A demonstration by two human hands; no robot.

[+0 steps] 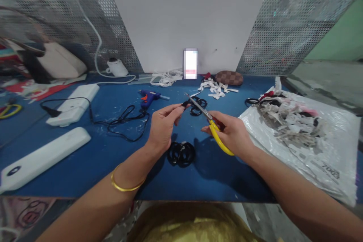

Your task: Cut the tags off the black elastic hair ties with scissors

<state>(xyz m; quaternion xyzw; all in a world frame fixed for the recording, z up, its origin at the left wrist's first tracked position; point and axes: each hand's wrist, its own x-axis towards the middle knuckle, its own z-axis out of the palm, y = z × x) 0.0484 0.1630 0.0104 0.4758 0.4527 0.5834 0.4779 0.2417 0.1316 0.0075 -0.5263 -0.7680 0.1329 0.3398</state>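
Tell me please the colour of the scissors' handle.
The scissors' handle is mainly yellow, best seen in the head view.

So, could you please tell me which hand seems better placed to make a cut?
Probably the right hand: it holds the yellow-handled metal scissors, their blades reaching toward the small black piece pinched in the left hand.

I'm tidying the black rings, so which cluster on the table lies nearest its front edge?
The near cluster, just beside the left hand; the far cluster lies farther back, partly behind the scissors.
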